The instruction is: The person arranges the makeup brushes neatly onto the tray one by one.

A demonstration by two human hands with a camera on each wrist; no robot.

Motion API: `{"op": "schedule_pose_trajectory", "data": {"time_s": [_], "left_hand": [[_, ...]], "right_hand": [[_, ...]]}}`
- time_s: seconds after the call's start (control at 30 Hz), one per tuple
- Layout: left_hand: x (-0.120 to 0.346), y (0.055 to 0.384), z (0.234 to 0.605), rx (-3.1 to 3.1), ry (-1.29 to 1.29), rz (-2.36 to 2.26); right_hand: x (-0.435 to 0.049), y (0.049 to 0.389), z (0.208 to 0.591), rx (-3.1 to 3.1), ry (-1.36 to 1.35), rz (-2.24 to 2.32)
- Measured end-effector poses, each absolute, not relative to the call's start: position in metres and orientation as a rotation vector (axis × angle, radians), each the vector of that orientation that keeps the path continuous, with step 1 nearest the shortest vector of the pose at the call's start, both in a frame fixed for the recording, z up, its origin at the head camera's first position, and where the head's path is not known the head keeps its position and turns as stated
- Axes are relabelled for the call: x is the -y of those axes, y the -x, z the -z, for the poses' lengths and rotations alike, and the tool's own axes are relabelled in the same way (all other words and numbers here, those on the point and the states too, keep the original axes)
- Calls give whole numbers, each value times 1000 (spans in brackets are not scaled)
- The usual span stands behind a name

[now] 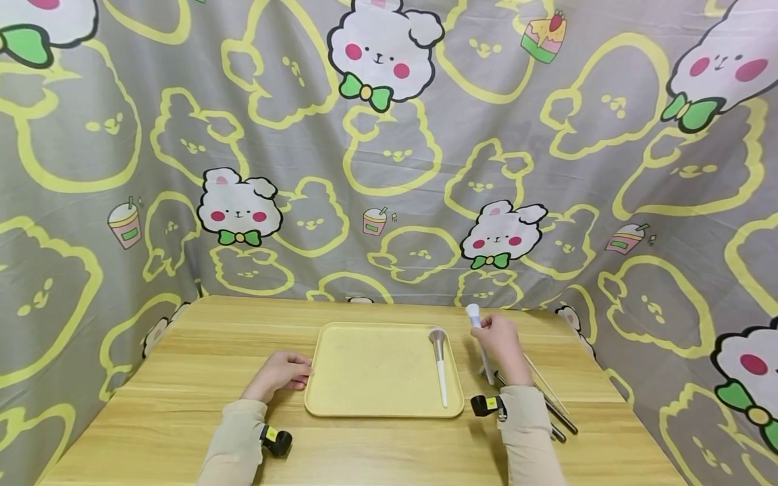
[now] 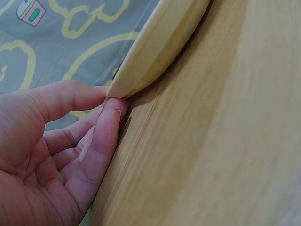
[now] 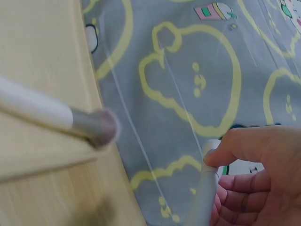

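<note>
My left hand pinches the left rim of a shallow yellow tray, thumb above and fingertips below in the left wrist view. A makeup brush with a white handle and greyish head lies along the tray's right side. To the right of the tray, my right hand grips another makeup brush above the table, its white head pointing up and away. The right wrist view shows the thumb against this pale brush, with fingers curled behind it.
Several more slim brushes, including a dark-handled one and a thin pale one, lie on the wooden table, partly hidden under my right forearm. A grey patterned curtain stands behind and along both sides.
</note>
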State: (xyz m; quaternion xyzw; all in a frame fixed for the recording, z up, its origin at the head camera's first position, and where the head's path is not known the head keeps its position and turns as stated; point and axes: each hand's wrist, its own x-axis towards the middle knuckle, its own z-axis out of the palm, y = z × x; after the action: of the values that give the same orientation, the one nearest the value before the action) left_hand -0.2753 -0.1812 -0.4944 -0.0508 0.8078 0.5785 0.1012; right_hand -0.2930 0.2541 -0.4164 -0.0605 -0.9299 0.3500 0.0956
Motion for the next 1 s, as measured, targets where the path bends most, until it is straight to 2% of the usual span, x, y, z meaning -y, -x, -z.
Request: {"op": "schedule_pose_trajectory", "data": {"time_s": [1.0], "left_hand": [[183, 278, 496, -2367, 149, -1711]], "right_hand": [[-179, 308, 425, 2640, 168, -1307]]}}
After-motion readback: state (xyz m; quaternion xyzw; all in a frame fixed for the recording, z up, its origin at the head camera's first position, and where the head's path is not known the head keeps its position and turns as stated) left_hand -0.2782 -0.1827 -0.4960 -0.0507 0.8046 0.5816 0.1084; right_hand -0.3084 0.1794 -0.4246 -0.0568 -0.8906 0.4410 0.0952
